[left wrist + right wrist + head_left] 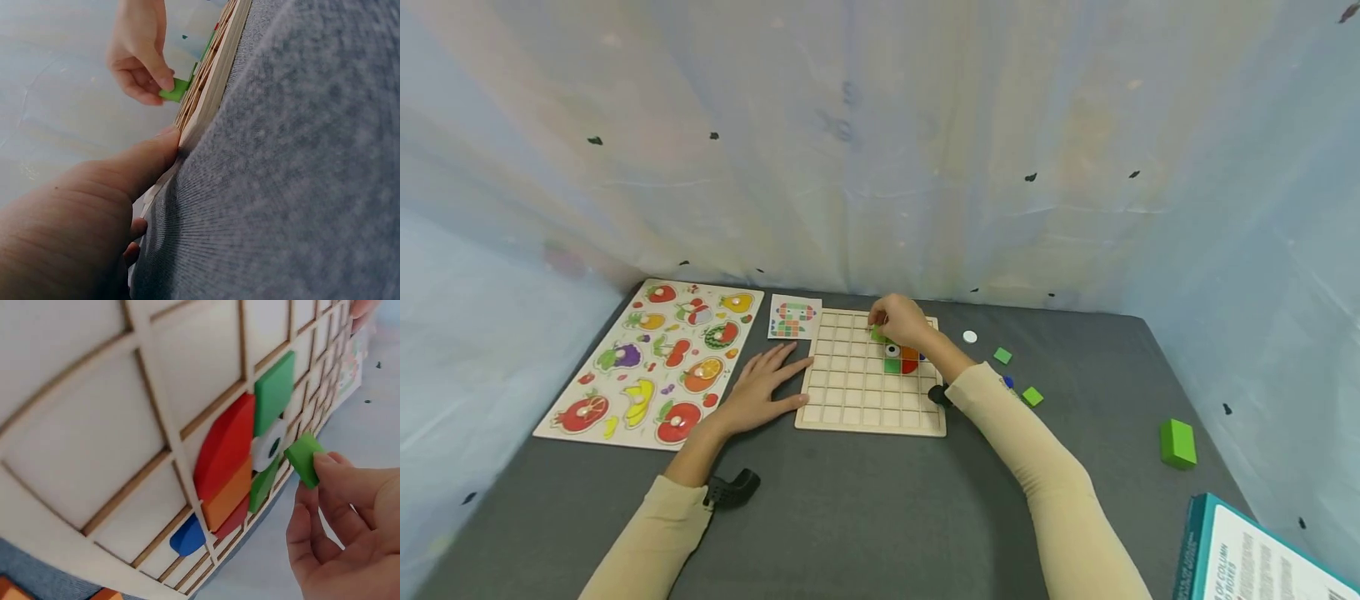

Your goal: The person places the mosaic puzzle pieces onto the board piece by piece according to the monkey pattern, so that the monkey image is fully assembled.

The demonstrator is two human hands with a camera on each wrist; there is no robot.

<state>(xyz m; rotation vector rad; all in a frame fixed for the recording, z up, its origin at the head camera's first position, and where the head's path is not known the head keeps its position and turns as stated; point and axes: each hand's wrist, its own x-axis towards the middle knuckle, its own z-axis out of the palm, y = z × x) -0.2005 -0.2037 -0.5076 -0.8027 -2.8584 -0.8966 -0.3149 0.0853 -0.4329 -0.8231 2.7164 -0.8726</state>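
Note:
My right hand (pixel 901 323) pinches a bright green square tile (pixel 304 457) between thumb and fingers, close over the far part of a wooden grid board (pixel 842 396). Around it, pieces sit in the board's cells: a red curved piece (pixel 226 450), an orange tile (pixel 226 499), a darker green tile (pixel 275 387), a white disc with a dark eye spot (pixel 270 447) and a blue rounded piece (pixel 189 537). My left hand (pixel 762 387) lies with spread fingers at the board's left edge, its thumb touching the wooden rim in the left wrist view.
Left of the board lies a fruit picture puzzle (pixel 606 385); a pattern card (pixel 794 317) is behind my left hand. To the right are a white disc (pixel 970 337), green tiles (pixel 1033 396) and a blue piece (pixel 1008 382). Farther right stand a green block (pixel 1178 443) and a teal-edged box (pixel 1262 554).

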